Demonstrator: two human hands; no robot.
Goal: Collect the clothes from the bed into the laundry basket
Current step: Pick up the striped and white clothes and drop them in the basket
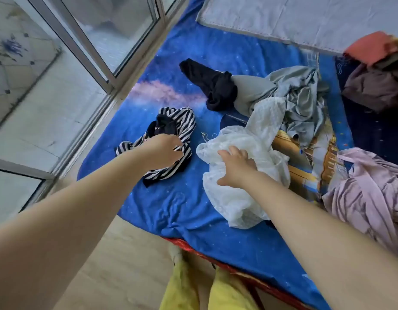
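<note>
Two hands are working on the blue bed (177, 204) beside glass doors (99, 39) at upper left: left hand (164, 151) is closing on the striped garment (171, 139), right hand (236, 166) is lying spread on the white garment (236, 198); perhaps six garments are lying about

Both bare forearms extend from the lower corners of the frame toward its centre. Left hand (165, 151), centre-left, palm down, fingers curled closed in a grasp. Right hand (237, 167), just right of centre, palm down, fingers spread, thumb extended lower-left.
</note>
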